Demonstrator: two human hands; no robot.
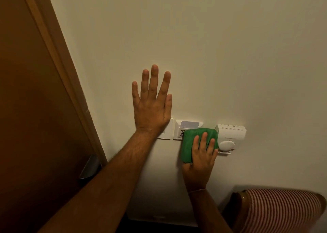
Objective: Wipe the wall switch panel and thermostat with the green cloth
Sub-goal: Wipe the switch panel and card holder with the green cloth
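Note:
My left hand (151,102) lies flat on the cream wall, fingers spread, its heel and wrist covering part of a white wall switch panel (167,132). To its right is a second white plate, a key-card holder (182,128) with a card in its slot. My right hand (200,159) presses a folded green cloth (192,142) against the wall, over the card holder's lower right part and up against the left side of the white thermostat (231,137). The thermostat has a round dial near its bottom.
A brown wooden door (31,109) with its frame runs down the left; a metal handle (89,167) sticks out near my left forearm. A red-and-white striped chair back (281,209) with a wooden frame stands at the lower right.

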